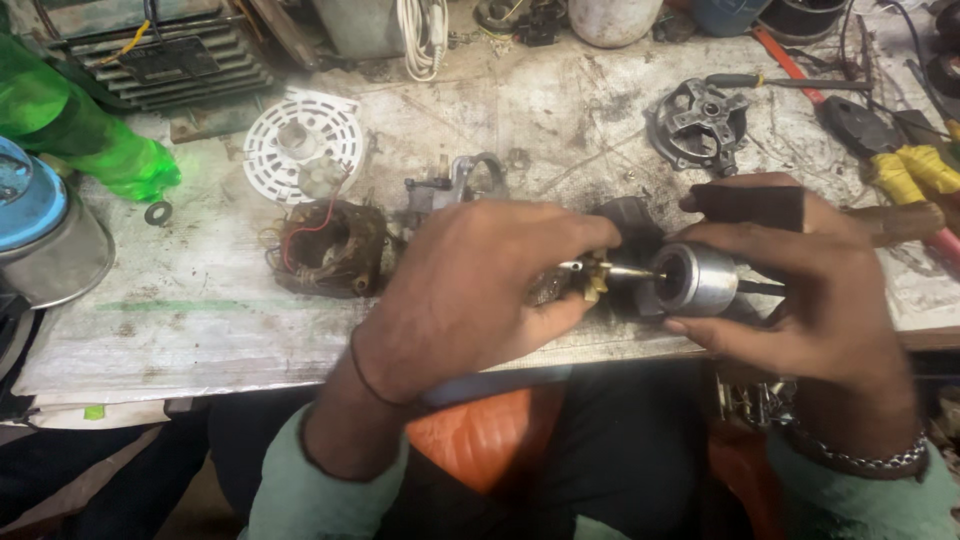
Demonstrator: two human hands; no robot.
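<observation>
— Two hands on one part?
— Yes, head view: left hand [470, 290] pinches the brass-tipped shaft [600, 272]; right hand [790, 290] clasps the metal cylinder [700, 280] over the workbench [200, 330] edge.
— Its axis?
— Left to right, cylinder's hollow mouth facing left, shaft tip entering.
— Others?
— One copper winding [330, 248], one white disc [300, 142].

Not much packaging on this bench: a crumpled bright green plastic bag [95, 140] sits at the far left edge, just above a blue-lidded metal pot. Behind it, a dark rectangular label plate [168, 58] on a ribbed grey housing, too blurred to read. No signs, no screens
</observation>
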